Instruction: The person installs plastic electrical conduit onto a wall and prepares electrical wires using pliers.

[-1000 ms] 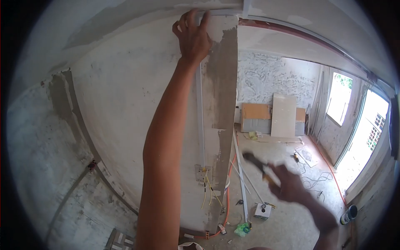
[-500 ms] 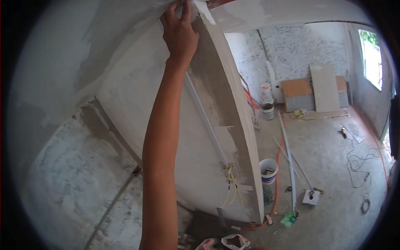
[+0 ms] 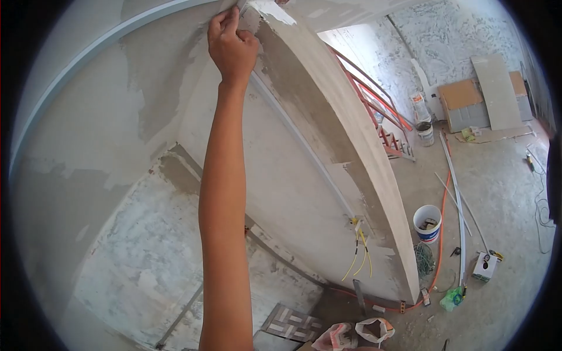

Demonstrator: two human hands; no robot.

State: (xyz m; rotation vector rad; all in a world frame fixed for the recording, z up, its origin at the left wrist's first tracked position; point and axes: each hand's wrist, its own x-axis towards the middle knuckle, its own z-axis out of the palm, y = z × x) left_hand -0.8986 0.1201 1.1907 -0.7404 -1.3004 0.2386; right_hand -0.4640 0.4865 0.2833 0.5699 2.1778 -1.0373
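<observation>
My left hand (image 3: 233, 52) is raised at the top of the view, its fingers bent and pressed together at the upper corner of the plastered wall. Whatever is between its fingertips is too small to make out. A long pale strip (image 3: 96, 54) curves across the upper left, and its upper end passes close to my fingertips. Right of the hand is the wall's edge (image 3: 351, 111), with grey and white plaster patches. A straight light channel (image 3: 298, 140) runs down the wall to yellow wires (image 3: 364, 254). My right hand is out of view.
On the floor at right are a white bucket (image 3: 427, 225), an orange hose (image 3: 443, 216), long strips (image 3: 462, 234), a small white box (image 3: 485, 267) and a green bag (image 3: 451, 299). Red metal stairs (image 3: 374, 99) stand behind the wall. Open sacks (image 3: 374, 331) lie at the bottom.
The view has shifted, so the room appears farther right and the pale strip now shows at upper left. My left hand's fingers, more spread before, are bent together.
</observation>
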